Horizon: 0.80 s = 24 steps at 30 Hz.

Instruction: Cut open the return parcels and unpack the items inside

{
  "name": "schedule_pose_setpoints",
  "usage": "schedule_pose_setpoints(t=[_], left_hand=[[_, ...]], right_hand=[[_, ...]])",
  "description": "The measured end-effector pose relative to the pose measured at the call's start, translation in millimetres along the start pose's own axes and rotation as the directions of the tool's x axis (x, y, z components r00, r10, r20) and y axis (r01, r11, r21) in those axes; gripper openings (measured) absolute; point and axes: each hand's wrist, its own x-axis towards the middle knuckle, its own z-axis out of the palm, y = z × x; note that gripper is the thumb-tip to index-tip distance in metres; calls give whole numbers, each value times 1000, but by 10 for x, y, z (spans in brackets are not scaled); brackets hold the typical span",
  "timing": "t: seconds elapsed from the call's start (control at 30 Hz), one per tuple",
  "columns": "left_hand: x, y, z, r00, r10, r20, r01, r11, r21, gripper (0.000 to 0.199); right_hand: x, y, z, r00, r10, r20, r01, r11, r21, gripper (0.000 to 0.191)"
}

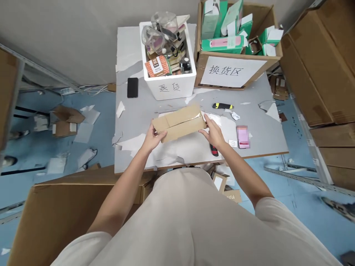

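A small brown cardboard box [181, 127] is held over the front part of the table, tilted a little, with its right end higher in the view. Shiny clear tape runs along the seam on its top. My left hand [153, 138] grips the left end, thumb on top and fingers around the side. At the right end my right hand [214, 133] holds the box between thumb and fingers. A red and black utility knife [213, 149] lies just below my right hand. Beyond the box lies a yellow and black utility knife [222, 106].
A white foam box [177, 87] full of mixed goods stands at the back, beside a carton [238, 70] of green boxes. A black phone [132, 88] and a pink phone-like item [243, 137] lie on the table [124, 122]. A large open carton [69, 207] stands at lower left.
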Motion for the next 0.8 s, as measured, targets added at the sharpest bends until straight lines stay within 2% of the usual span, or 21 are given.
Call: schedule_pose_setpoints(t=[0.07, 0.13, 0.23, 0.3, 0.4, 0.5, 0.57, 0.67, 0.8], left_hand=[[4, -124, 180, 999, -6, 54, 3, 999, 50, 104], [-40, -292, 321, 994, -70, 78, 62, 993, 105, 106], [-156, -549, 462, 978, -189, 90, 175, 973, 149, 103], [-226, -667, 515, 970, -217, 106, 202, 970, 138, 93], [-289, -739, 542, 977, -179, 117, 167, 980, 108, 85], [-339, -786, 514, 980, -132, 149, 122, 990, 74, 79], [-384, -873, 482, 974, -108, 198, 94, 993, 75, 87], [-451, -1087, 462, 968, -77, 239, 33, 983, 182, 102], [-482, -1301, 486, 983, -72, 169, 25, 965, 262, 73]], right_hand=[[-354, 169, 42, 995, 95, -34, -95, 995, 19, 77], [-660, 310, 159, 983, 177, -44, -175, 984, 43, 76], [-989, 460, 395, 961, 277, 13, -277, 956, 96, 72], [-1109, 529, 526, 942, 327, 70, -334, 934, 129, 73], [-1159, 626, 615, 932, 345, 114, -359, 920, 157, 77], [-1096, 751, 599, 936, 323, 141, -343, 927, 152, 79], [-1021, 836, 583, 932, 325, 163, -349, 925, 149, 75], [-908, 924, 608, 906, 369, 205, -407, 893, 193, 65], [-825, 944, 656, 884, 417, 211, -465, 825, 320, 56]])
